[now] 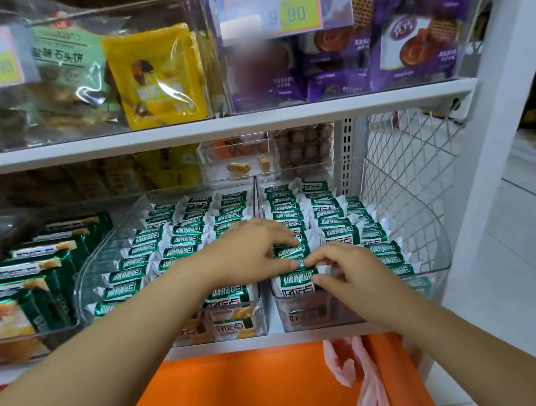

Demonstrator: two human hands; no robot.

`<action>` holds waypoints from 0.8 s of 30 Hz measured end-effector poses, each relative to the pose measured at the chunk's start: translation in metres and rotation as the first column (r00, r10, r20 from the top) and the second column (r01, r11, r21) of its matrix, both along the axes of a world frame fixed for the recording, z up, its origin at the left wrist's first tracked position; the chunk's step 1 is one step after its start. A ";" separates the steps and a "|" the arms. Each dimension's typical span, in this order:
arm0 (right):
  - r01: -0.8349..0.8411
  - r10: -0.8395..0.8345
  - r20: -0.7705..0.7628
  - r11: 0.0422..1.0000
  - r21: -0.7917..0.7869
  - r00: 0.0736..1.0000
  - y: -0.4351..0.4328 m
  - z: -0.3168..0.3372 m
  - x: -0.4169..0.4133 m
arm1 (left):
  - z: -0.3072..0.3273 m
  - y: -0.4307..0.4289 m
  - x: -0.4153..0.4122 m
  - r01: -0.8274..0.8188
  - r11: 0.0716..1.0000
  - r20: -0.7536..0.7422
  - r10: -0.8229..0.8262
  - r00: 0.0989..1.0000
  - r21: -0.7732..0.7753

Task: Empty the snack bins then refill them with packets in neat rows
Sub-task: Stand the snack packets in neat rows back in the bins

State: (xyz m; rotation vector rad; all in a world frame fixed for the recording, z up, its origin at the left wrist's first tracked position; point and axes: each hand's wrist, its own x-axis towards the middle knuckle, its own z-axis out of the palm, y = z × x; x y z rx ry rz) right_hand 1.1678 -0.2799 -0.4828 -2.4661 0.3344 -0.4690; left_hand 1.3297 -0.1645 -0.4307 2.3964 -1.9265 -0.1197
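Two clear snack bins stand side by side on the lower shelf, the left bin (115, 244) and the right bin (438, 242), both filled with green-and-white packets standing in rows. My left hand (251, 254) reaches across the divide, fingers curled onto packets in the near left row of the right bin. My right hand (347, 269) pinches the top of a green packet (293, 278) near the front of that same row, thumb below and fingers above. The two hands almost touch over the packets.
A third bin (23, 283) of larger green packs sits at the left. Small bins (232, 157) of sweets stand behind. The upper shelf (265, 119) carries yellow and purple bags. An orange crate (250, 388) with a pink plastic bag (360, 372) lies below. White wire mesh (411, 167) closes the right side.
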 end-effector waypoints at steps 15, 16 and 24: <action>0.128 -0.186 -0.247 0.964 -0.233 0.951 -0.003 0.002 0.012 | -0.037 0.022 -0.005 -0.088 0.988 0.068 0.097 0.993 -0.123; 0.108 -0.179 -0.298 0.964 -0.242 0.938 -0.001 0.001 0.016 | -0.039 0.021 -0.005 -0.091 0.987 0.067 0.100 0.993 -0.130; 0.079 -0.089 -0.190 0.995 -0.060 0.978 -0.006 0.012 0.021 | -0.029 0.017 -0.001 -0.082 0.992 0.117 0.093 0.989 -0.101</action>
